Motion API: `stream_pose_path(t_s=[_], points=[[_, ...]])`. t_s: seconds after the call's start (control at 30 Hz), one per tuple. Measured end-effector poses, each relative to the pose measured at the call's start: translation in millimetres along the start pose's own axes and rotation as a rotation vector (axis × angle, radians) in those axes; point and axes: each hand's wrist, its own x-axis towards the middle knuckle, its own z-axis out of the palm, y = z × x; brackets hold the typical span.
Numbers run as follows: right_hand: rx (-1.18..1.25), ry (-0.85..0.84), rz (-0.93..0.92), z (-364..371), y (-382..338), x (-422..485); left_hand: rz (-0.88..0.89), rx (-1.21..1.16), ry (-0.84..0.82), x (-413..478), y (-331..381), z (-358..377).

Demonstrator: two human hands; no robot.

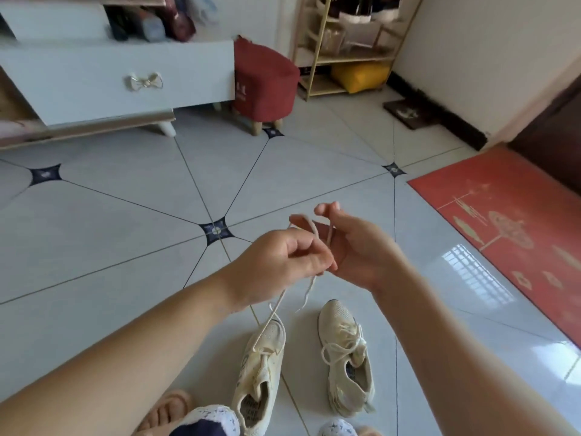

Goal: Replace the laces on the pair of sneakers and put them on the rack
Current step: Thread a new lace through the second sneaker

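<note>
Above the left sneaker (262, 357), left hand (279, 262) pinches the lace (273, 313) running up from it, loop draped over fingers of half-open right hand (356, 247).

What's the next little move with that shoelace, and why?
Probably pull the lace up and out of the loosened sneaker. The left hand pinches it, it loops over the right hand, and one strand runs down into that sneaker's front eyelets, so it is not yet free. The tied sneaker keeps its bow.
</note>
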Motion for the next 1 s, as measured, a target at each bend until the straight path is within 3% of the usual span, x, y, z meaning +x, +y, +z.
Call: stream_pose_path(t_s=[0.13, 0.27, 0.33, 0.47, 0.6, 0.67, 0.77, 1.0], points=[[-0.030, 0.095, -0.136, 25, -36, -19, -0.066, 0.000, -0.034, -14, 13, 2], [-0.137, 0.041, -0.232, 47, -65, -45, -0.178, 0.004, -0.153, -22, 20, -4], [-0.188, -0.017, -0.262, 57, -76, -57, -0.197, -0.045, -0.070, -19, 31, -8], [-0.294, -0.141, -0.317, 71, -90, -79, -0.114, -0.118, 0.313, -3, 69, -22], [-0.422, -0.215, -0.305, 80, -95, -95, -0.028, -0.415, 0.145, 7, 122, -31], [-0.467, -0.226, -0.304, 84, -96, -102, 0.059, -0.463, 0.159, 7, 148, -31], [-0.514, -0.191, -0.314, 90, -99, -110, 0.151, -0.399, 0.267, 6, 173, -26], [-0.503, -0.042, -0.324, 99, -106, -127, 0.167, -0.166, 0.384, 0, 182, -16]])
